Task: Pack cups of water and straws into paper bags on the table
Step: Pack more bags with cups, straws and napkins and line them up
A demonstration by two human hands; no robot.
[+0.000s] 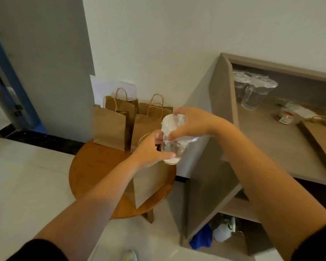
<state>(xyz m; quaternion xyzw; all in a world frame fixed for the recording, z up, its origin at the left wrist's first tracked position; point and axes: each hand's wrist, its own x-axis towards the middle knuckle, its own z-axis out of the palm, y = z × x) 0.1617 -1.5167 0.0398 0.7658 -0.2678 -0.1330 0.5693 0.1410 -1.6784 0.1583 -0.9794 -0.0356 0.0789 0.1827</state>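
A clear plastic cup with a domed lid (172, 140) hangs in the air above a brown paper bag (149, 183) that stands on the round wooden table (94, 166). My right hand (194, 123) grips the cup's lid from above. My left hand (151, 149) holds the cup's lower part from the left. Two more brown paper bags (109, 127) (154, 112) with twisted handles stand at the table's back, against the wall. Whether the cup holds water is unclear. No straw shows.
A grey shelf unit (220, 102) stands right of the table. On its top shelf are two clear lidded cups (256, 91), a small jar (285, 117) and flat paper bags (324, 140). Bags and bottles fill its bottom shelf (215, 236). A white sheet (109, 87) leans on the wall.
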